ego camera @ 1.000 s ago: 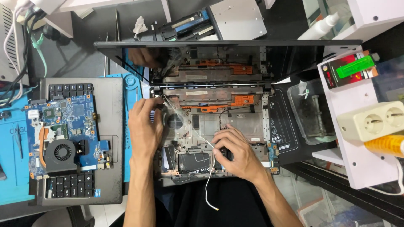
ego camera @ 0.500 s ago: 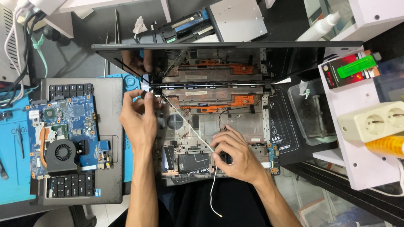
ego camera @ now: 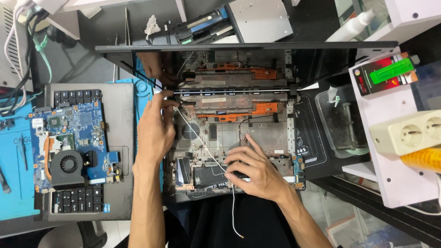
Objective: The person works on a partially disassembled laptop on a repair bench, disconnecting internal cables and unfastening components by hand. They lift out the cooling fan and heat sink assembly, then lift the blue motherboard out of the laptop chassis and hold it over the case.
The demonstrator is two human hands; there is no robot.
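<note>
An opened laptop base (ego camera: 271, 133) with bare internals lies in front of me, its dark screen (ego camera: 321, 62) standing up behind and mirroring the parts. My left hand (ego camera: 155, 128) is at the left hinge corner, fingertips pinching the upper end of a thin white cable (ego camera: 209, 154). That cable runs diagonally down across the chassis and hangs off the front edge. My right hand (ego camera: 255, 172) rests flat on the lower part of the chassis, fingers spread over a dark component.
At left, a blue motherboard (ego camera: 69, 138) with its fan lies on a grey keyboard panel (ego camera: 121, 151) over a blue mat (ego camera: 16, 174). At right stand a clear plastic tray (ego camera: 342, 121), a white shelf (ego camera: 390, 151) and a power strip (ego camera: 406, 131). Cables hang far left.
My left hand has moved up from the middle of the chassis to the left hinge corner, drawing the white cable taut. My right hand has stayed in place.
</note>
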